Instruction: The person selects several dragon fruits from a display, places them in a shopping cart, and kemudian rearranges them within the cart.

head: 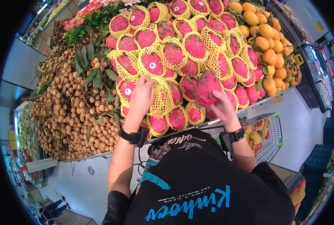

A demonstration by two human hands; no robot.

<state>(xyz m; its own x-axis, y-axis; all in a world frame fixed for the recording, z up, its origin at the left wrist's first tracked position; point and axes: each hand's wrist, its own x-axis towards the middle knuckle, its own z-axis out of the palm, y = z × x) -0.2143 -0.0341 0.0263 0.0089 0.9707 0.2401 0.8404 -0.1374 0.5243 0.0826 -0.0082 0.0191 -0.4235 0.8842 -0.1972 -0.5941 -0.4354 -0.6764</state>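
Observation:
My right hand (pixel 223 105) holds a bare pink dragon fruit (pixel 205 88) from its lower right side, with the thumb on its skin. A yellow foam net sleeve (pixel 161 98) hangs from the pinched fingers of my left hand (pixel 144 91). The sleeve looks loose, and no fruit shows plainly inside it. Both hands are over the near part of a sloped pile of dragon fruit (pixel 174 53), most of them wrapped in similar yellow nets. A few fruits bear round white stickers. Black bands with small devices are on both wrists.
Bunches of longans (pixel 68 112) with leaves fill the stand's left side. Oranges (pixel 271 56) are stacked at the right. A wire shopping cart (pixel 276 135) with netted dragon fruit stands at my right. Pink flowers (pixel 77 22) are at the back. Another person (pixel 53 211) is at lower left.

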